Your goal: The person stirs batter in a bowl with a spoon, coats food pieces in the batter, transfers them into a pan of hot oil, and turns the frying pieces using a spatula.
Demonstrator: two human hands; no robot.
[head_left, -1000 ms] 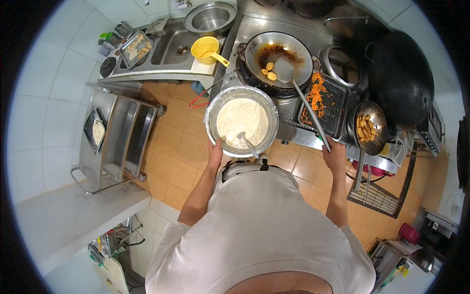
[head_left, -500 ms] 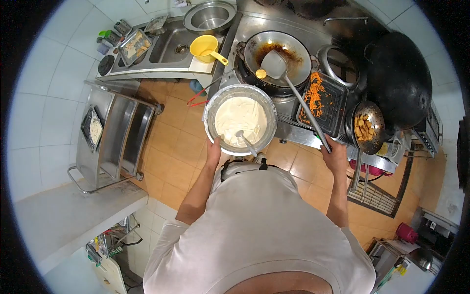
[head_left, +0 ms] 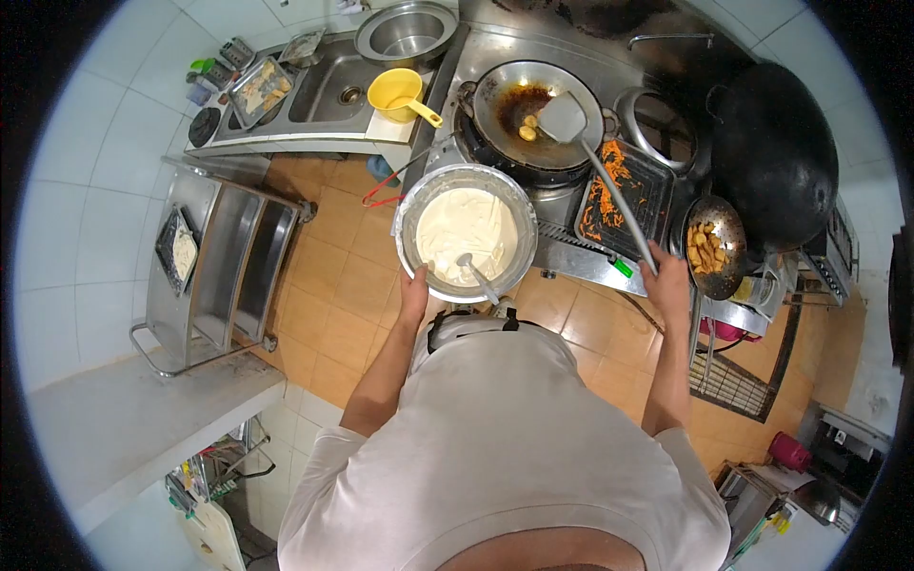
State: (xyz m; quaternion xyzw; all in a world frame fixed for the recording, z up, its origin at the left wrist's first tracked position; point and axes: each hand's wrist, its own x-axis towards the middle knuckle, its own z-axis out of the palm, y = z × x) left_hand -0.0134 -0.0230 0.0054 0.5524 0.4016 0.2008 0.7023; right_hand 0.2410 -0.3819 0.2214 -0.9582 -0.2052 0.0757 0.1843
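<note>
My left hand (head_left: 414, 291) is closed on the near left rim of a metal bowl (head_left: 408, 243). Pale, thick batter (head_left: 466, 224) fills much of the bowl, and a spoon (head_left: 483, 278) leans in it against the near edge. My right hand (head_left: 666, 285) grips the end of a long-handled wok spatula (head_left: 564, 117). The spatula's blade is over the right side of the wok (head_left: 492, 100), which stands on the stove. A few small golden pieces (head_left: 527, 132) lie in brownish oil left of the blade.
Right of the wok is a black tray (head_left: 650, 195) with shredded carrot (head_left: 614, 181). Beyond it, a perforated ladle (head_left: 735, 226) holds fried pieces. A large black wok (head_left: 776, 157) leans at far right. A yellow dipper (head_left: 392, 90) sits beside the sink (head_left: 328, 90); a steel cart (head_left: 214, 257) stands left.
My right hand has moved right and slightly up, drawing the spatula's blade rightward across the wok. More golden pieces now show beside it. The bowl and left hand have stayed put.
</note>
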